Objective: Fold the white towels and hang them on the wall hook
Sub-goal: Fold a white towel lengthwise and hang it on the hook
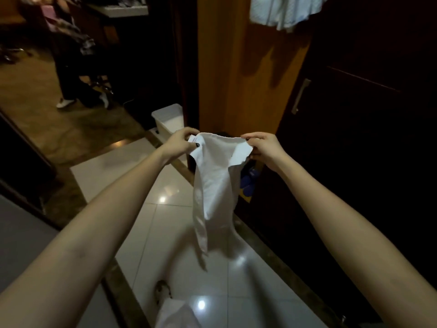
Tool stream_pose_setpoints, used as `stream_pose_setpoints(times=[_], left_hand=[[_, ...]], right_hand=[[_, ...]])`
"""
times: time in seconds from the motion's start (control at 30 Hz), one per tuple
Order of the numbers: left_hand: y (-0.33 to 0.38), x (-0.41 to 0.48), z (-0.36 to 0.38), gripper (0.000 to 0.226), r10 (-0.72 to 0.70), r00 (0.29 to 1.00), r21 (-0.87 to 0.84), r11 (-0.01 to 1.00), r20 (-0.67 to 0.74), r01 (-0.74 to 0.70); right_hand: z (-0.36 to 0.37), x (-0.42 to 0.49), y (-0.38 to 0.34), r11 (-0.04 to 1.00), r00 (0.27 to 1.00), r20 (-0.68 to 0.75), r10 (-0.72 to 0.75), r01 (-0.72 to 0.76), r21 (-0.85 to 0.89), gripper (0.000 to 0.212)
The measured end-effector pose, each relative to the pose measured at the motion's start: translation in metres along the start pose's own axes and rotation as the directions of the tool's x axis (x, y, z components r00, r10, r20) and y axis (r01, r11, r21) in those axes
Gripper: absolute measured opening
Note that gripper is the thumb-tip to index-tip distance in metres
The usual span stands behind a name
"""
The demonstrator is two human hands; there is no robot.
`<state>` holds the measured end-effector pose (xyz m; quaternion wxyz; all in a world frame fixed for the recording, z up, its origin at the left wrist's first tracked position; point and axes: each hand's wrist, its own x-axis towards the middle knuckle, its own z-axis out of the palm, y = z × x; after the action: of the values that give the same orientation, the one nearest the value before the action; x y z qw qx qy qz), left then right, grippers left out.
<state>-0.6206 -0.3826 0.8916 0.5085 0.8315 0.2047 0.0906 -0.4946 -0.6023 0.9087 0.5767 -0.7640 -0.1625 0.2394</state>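
A white towel (pixel 214 183) hangs in the air in front of me, its top edge stretched between both hands and its lower part drooping in a narrow fold toward the tiled floor. My left hand (pixel 181 144) pinches the towel's top left corner, where a small label shows. My right hand (pixel 264 147) pinches the top right corner. More white cloth (pixel 283 13) hangs high on the orange wooden wall at the top of the view; the hook itself is hidden.
A dark cabinet door with a metal handle (pixel 300 95) stands to the right. A white bin (pixel 169 120) sits on the floor behind the towel. A person's legs (pixel 71 86) stand at the far left. White cloth (pixel 175 313) lies low near my foot.
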Motion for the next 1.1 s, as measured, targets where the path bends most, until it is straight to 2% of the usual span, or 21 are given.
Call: stream_pose_setpoints(times=[0.1,0.2,0.3,0.43,0.53,0.6,0.77,0.97,1.1], left_hand=[[-0.016,0.030,-0.038,0.051,0.051,0.999,-0.047,0.998,-0.014,-0.052],[-0.031,0.062,-0.078,0.038,0.089,0.996,-0.016,0.996,0.032,-0.088],[-0.046,0.091,-0.111,0.032,0.073,0.995,0.034,0.997,0.064,-0.075],[-0.057,0.132,-0.149,0.018,0.091,0.980,0.035,0.995,0.175,-0.098],[-0.062,0.158,-0.165,0.009,0.143,0.951,0.070,0.983,0.273,-0.168],[-0.072,0.178,-0.172,0.015,0.173,0.943,0.107,0.972,0.283,-0.210],[-0.097,0.227,-0.183,0.037,0.217,0.948,0.143,0.957,0.233,-0.254],[-0.103,0.302,-0.198,0.027,0.280,0.932,0.147,0.937,0.229,-0.317],[-0.101,0.356,-0.212,0.017,0.317,0.898,0.149,0.915,0.306,-0.374]], right_hand=[[0.047,0.041,-0.018,1.000,0.996,0.085,-0.018,0.018,0.007,0.015],[0.093,0.077,-0.038,0.999,0.986,0.159,-0.040,0.037,0.021,0.011],[0.130,0.103,-0.055,0.996,0.967,0.247,-0.058,0.039,0.079,0.016],[0.173,0.137,-0.074,0.988,0.967,0.252,-0.032,-0.008,0.157,0.009],[0.193,0.163,-0.085,0.979,0.959,0.282,0.021,-0.076,0.187,0.020],[0.203,0.180,-0.090,0.980,0.957,0.287,0.041,-0.095,0.177,0.020],[0.227,0.224,-0.098,0.991,0.982,0.187,-0.015,-0.010,0.133,0.013],[0.244,0.295,-0.108,0.996,0.996,0.002,-0.089,0.089,0.015,0.017],[0.254,0.345,-0.120,0.989,0.991,-0.061,-0.116,0.109,-0.102,0.017]])
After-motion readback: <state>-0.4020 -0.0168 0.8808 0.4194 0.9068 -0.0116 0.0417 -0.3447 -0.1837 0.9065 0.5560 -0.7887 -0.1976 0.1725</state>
